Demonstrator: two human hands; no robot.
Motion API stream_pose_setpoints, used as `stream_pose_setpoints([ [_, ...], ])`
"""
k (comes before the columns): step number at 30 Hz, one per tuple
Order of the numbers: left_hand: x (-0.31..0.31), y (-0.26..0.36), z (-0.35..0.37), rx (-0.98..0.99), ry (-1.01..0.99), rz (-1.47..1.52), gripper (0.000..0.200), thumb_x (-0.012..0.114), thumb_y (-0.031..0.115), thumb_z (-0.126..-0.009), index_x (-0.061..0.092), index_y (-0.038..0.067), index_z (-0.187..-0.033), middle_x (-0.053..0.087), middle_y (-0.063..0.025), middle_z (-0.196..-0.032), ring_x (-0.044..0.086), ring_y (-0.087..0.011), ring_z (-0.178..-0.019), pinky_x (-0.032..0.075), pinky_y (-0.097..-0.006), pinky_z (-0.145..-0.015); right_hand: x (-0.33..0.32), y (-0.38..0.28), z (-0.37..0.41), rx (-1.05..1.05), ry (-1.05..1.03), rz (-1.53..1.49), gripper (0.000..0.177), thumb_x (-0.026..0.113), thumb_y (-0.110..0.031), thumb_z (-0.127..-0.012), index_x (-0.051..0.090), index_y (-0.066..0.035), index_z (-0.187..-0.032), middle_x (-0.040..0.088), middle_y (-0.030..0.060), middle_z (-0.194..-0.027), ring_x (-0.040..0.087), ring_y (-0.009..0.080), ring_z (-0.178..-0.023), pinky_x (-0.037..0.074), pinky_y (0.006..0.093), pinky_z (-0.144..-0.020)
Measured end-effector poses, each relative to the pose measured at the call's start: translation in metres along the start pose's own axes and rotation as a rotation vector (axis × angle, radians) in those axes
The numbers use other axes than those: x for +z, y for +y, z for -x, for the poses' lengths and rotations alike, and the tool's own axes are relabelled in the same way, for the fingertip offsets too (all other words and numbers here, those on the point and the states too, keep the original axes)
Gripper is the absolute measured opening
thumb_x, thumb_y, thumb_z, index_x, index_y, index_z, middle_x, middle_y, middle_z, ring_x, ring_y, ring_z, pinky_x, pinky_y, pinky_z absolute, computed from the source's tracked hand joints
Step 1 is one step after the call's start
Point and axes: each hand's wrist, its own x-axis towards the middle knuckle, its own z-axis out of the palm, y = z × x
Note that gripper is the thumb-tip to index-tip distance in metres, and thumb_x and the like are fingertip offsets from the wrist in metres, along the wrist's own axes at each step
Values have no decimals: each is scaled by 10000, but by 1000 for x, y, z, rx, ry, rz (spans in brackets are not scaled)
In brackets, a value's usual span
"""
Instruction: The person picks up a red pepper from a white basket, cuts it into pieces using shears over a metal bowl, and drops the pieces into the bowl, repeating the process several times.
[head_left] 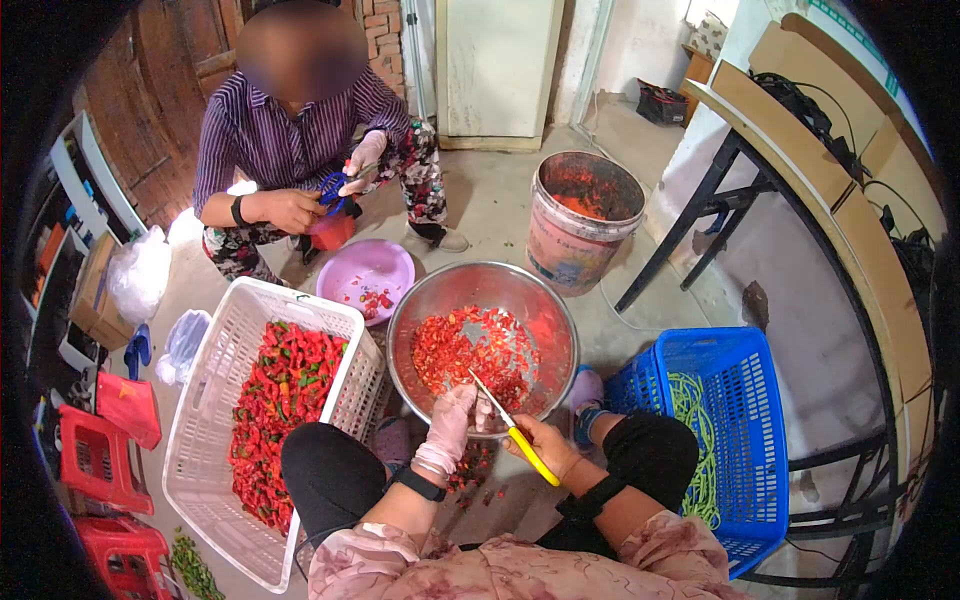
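Gloved left hand (455, 420): fingers curled shut, contents unclear. Right hand (548, 447) grips the yellow-handled steel blade (512, 430), judged light, stiff, sharp; hold the handle.

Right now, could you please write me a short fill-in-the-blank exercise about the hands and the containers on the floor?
1. The right hand grips a cutting tool whose handle is ___.
2. The left hand wears a pale ___.
3. The chopped red chillies lie in a round bowl made of ___.
4. The green beans lie in the basket coloured ___.
Missing words: yellow; glove; metal; blue.
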Motion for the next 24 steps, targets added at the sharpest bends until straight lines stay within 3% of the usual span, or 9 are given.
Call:
stream_pose_setpoints([
  [10, -7, -6, -5, 38, -2, -44, 194, 422, 160, -907, 522, 27, -809, 553, -36, -659, 466, -86, -517, 381, -207, -439, -3, -6, 0, 47, 28, 172, 353, 652, -195, -781, 497, -11, -1039, 552, 24, -750, 500, 79, -688, 438, 246, -637],
  [13, -8, -6, -6, 21, -3, 0, 192, 420, 161, -907, 516, 26, -809, 553, -42, -662, 468, -88, -517, 382, -206, -441, -4, -9, 2, 16, 55, 73, 377, 644, -279, -783, 505, -23, -1020, 560, 53, -753, 514, 94, -708, 436, 269, -658],
  [15, -9, -7, -7, 29, -15, 39, 190, 421, 158, -905, 514, 27, -803, 551, -50, -662, 469, -97, -516, 386, -212, -446, -2, -2, 0, -30, 88, -42, 399, 635, -266, -792, 476, -26, -1068, 561, 45, -804, 512, 91, -737, 433, 260, -681],
  [20, -7, -1, -5, -12, -66, 221, 185, 427, 156, -894, 505, 29, -785, 529, -61, -645, 462, -127, -509, 390, -237, -459, -2, 25, -4, -15, 84, 31, 386, 618, -221, -809, 447, -35, -1100, 545, 33, -854, 505, 90, -778, 425, 246, -702],
  [23, 9, 21, 8, -8, -65, 294, 188, 450, 186, -875, 502, 32, -781, 492, -44, -619, 446, -132, -512, 374, -244, -461, -3, 10, -8, -96, 158, -53, 329, 590, -168, -828, 450, -30, -1091, 519, 28, -887, 495, 102, -813, 415, 233, -716],
  [24, 18, 36, 16, 29, -77, 293, 191, 457, 194, -874, 507, 30, -790, 494, -40, -620, 448, -127, -517, 374, -243, -465, -3, 15, -12, -102, 147, -209, 322, 580, -145, -834, 447, -14, -1095, 509, 23, -901, 493, 106, -826, 412, 228, -730],
])
